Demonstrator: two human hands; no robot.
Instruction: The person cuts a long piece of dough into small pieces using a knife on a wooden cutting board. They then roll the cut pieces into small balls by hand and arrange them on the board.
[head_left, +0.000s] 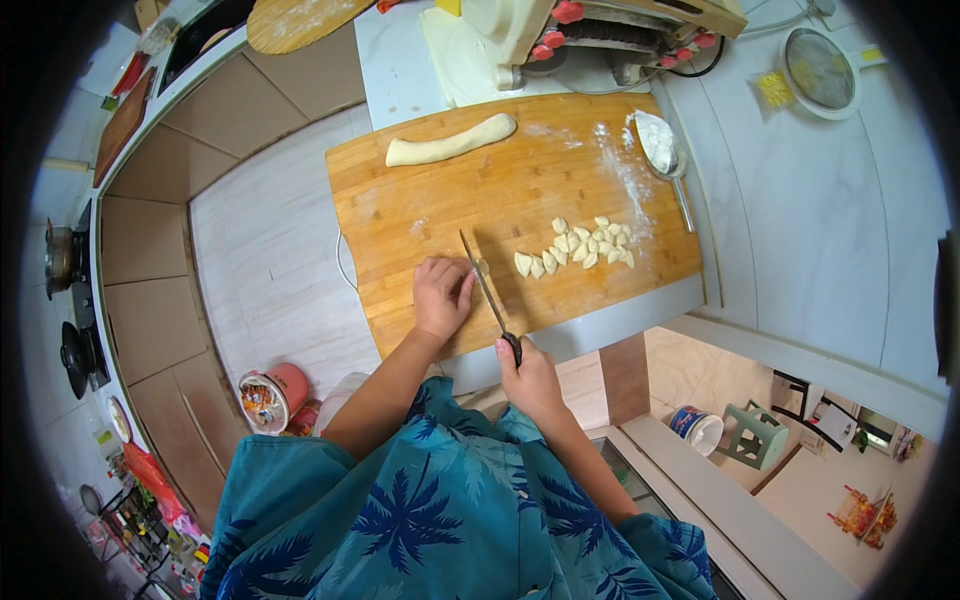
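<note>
A kitchen knife (486, 289) is gripped by its dark handle in my right hand (534, 379), its blade pointing away from me over the wooden cutting board (420, 206). Just left of the blade, my left hand (442, 296) has its fingers curled around a bit of dough (482, 265), mostly hidden by fingers and blade. To the right lie several small cut dough pieces (581, 244), some dusted with flour. A thick uncut dough roll (451, 142) rests along the board's far side.
A metal scoop of flour (658, 146) lies at the board's right edge beside scattered flour. Behind stands a dough-rolling machine (615, 34) with red knobs. A strainer (821, 73) is at far right. Beyond the board's left edge, a red bucket (289, 386) stands on the floor.
</note>
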